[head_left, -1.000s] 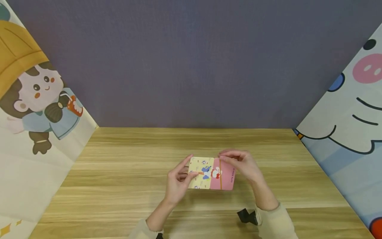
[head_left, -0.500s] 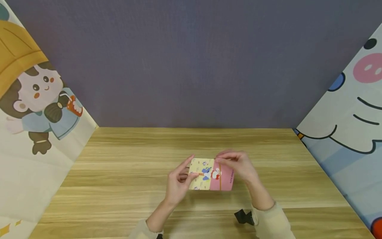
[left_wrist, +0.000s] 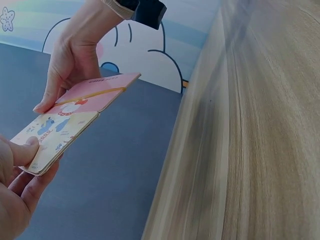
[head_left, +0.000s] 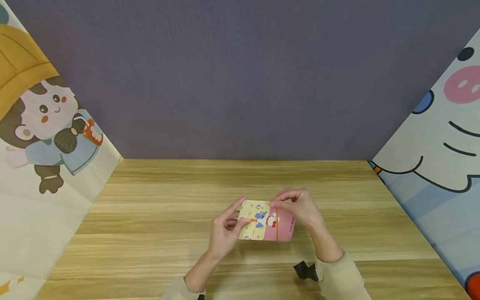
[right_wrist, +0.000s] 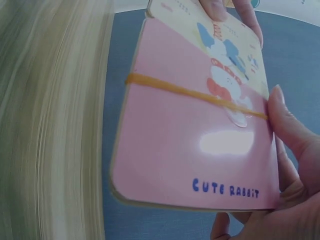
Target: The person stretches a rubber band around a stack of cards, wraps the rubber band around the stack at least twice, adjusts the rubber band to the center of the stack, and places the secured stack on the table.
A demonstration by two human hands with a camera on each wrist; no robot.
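A small notebook (head_left: 284,228), half yellow and half pink, is held above the table. Its cover carries a cartoon rabbit, and the right wrist view shows the words "CUTE RABBIT" on the pink part (right_wrist: 190,150). Across the pink half runs a thin orange elastic band (right_wrist: 175,89). My left hand (head_left: 224,231) grips the yellow end, thumb on the cover and fingers underneath. At the far edge, close to the band's end, my right hand (head_left: 303,208) pinches the notebook; whether its fingertips also hold the band cannot be told.
The wooden table (head_left: 157,216) spreads beneath both hands. A dark grey panel (head_left: 240,83) stands behind it, with cartoon-printed panels at the left (head_left: 56,158) and right (head_left: 423,166). A black strap piece (head_left: 306,271) hangs at the right cuff.
My right hand has slid slightly left along the notebook's far edge. The notebook has shifted a little toward the person, and the left hand keeps its grip.
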